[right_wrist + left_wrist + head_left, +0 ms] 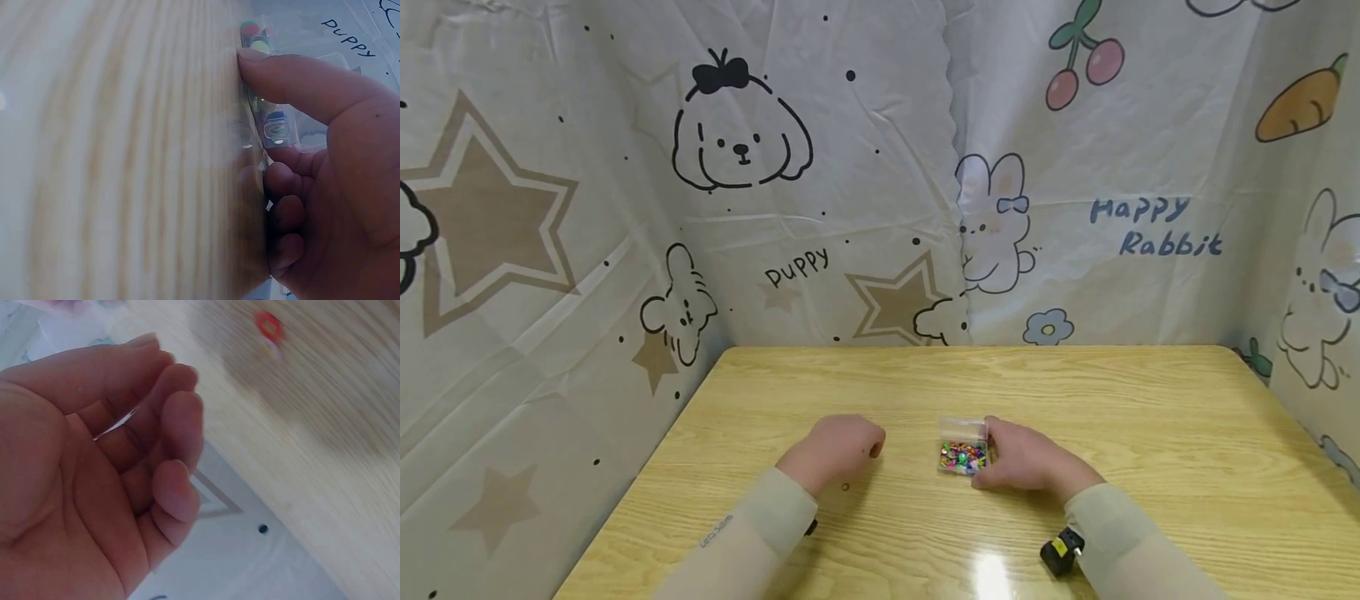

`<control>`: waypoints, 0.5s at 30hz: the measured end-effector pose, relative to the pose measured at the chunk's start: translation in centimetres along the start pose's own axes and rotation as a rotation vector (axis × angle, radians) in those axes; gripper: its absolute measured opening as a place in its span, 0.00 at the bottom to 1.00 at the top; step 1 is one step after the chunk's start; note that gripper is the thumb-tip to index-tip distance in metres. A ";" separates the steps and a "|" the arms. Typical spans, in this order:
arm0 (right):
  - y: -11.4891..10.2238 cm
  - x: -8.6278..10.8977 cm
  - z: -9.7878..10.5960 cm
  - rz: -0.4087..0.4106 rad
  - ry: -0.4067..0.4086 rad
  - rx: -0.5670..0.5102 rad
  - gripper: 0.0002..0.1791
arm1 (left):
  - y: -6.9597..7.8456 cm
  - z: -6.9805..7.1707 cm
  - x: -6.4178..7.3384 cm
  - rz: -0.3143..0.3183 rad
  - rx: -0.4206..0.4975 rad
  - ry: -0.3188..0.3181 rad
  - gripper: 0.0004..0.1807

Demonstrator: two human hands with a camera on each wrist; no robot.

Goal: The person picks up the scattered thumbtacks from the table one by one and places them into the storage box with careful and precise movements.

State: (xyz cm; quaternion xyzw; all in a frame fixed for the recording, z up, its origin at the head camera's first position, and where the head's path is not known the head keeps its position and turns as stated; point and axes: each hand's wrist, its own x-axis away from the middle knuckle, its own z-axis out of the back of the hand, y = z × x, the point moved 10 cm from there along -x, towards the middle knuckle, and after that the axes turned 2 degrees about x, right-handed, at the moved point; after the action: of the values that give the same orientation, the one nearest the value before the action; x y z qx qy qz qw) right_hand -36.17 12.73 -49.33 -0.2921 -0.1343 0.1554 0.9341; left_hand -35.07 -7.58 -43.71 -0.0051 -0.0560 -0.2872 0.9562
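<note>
A small clear plastic box [942,468] stands on the table with its transparent lid [962,428] raised at the back. Shiny multicoloured bits [962,457] fill it. My right hand [1026,457] grips the box from its right side, the thumb at the front and the fingers toward the back. To the left of the box hovers my left hand [842,450], its fingers curled and the thumb beside the index finger. Nothing shows in its palm in the left wrist view. Near that hand, a tiny reddish ring [270,326] lies on the wood; it appears orange in the head view.
The light wooden table [760,387] reaches back to a printed cloth [880,208] that hangs behind it and at both sides. A black wrist camera [1060,552] sits under the right forearm. Glare marks the table's near part.
</note>
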 end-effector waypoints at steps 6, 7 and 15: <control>0.0 0.0 0.1 -0.001 0.001 -0.003 0.34 | -2.1 -0.9 1.1 0.086 0.048 -0.073 0.16; 0.0 0.0 0.1 0.001 0.002 -0.002 0.34 | -2.2 -1.1 1.2 0.092 0.060 -0.081 0.16; 0.1 -0.1 0.0 0.003 0.000 0.003 0.34 | -1.9 -2.2 1.0 0.059 0.075 -0.072 0.18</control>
State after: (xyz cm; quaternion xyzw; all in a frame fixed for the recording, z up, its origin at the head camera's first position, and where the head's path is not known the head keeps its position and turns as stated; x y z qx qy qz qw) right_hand -36.29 12.78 -49.47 -0.2909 -0.1337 0.1571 0.9343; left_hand -35.06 -9.87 -45.85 0.0189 -0.1011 -0.2564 0.9611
